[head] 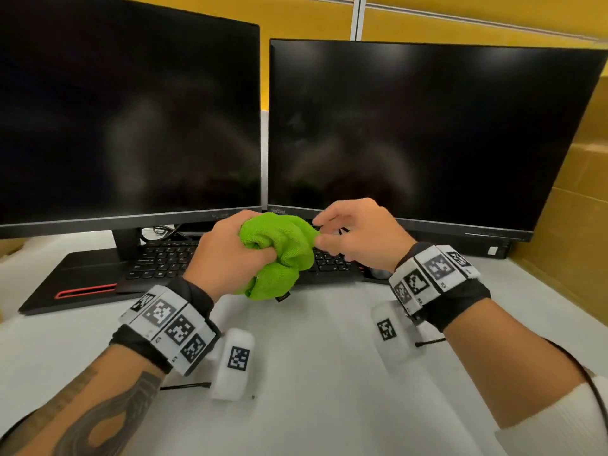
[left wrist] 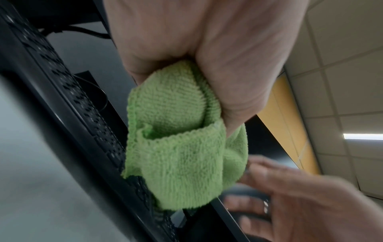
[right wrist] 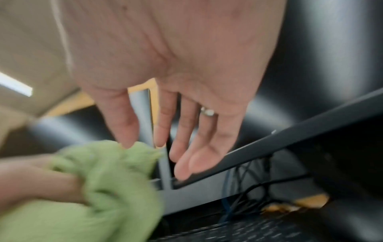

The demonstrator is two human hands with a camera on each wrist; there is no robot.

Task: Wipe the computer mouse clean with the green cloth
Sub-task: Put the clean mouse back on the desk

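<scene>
Desk (head: pixel 312 373): white top, carries everything; its back edge is hidden behind the screens.
Monitors: two dark screens along the back edge, the left monitor (head: pixel 128 120) and the right monitor (head: pixel 427 136) just beside each other.
Keyboard (head: pixel 164 258): black, below the screens, near the middle of the desk's back half.
Green cloth (head: pixel 279 255): bunched into a wad and held in the air above the keyboard, not touching the desk.
Left hand (head: pixel 230 255): fingers curled tight round the cloth, gripping most of it in the fist; a loose fold hangs below.
Right hand (head: pixel 358 232): thumb and forefinger meet at the cloth's right edge; whether they truly pinch it or only touch it, I cannot tell. The other fingers hang loosely apart.
Computer mouse (head: pixel 378 273): a dark, rounded shape on the desk at the keyboard's right end, mostly hidden under the right wrist; nothing touches it.
Progress: judging by this, the cloth is in hand and being arranged, but wiping has not begun. Left to do: bring cloth to mouse and rub its surfaces.
</scene>
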